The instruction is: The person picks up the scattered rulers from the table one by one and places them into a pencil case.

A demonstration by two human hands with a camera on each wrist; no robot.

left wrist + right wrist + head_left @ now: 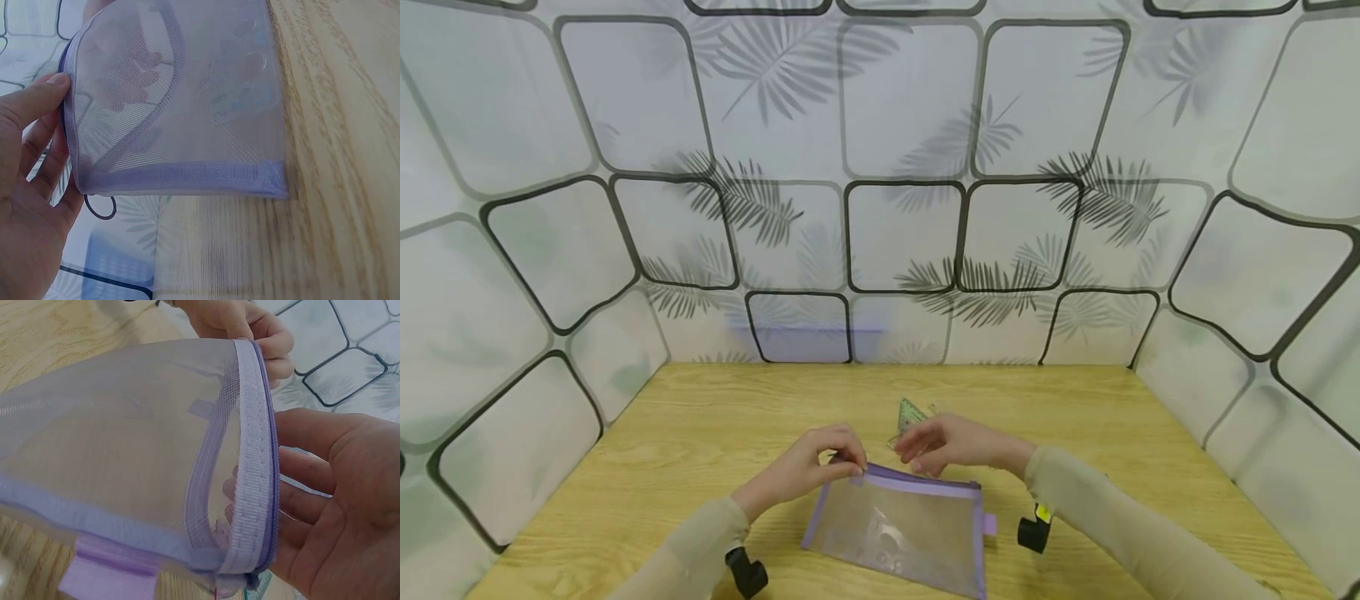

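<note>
A see-through mesh pouch with purple trim lies on the wooden table, and something faint and clear shows inside it. My left hand pinches the left end of its zip edge and lifts it. My right hand is at the same edge, palm showing and fingers relaxed against the zip. Just beyond that hand is a small green triangle. Whether the hand touches it is hidden.
Pale panels with black rounded squares and leaf prints wall in the table at the back and on both sides. Bare wood lies to the left and right of the pouch. Black camera mounts sit on both wrists.
</note>
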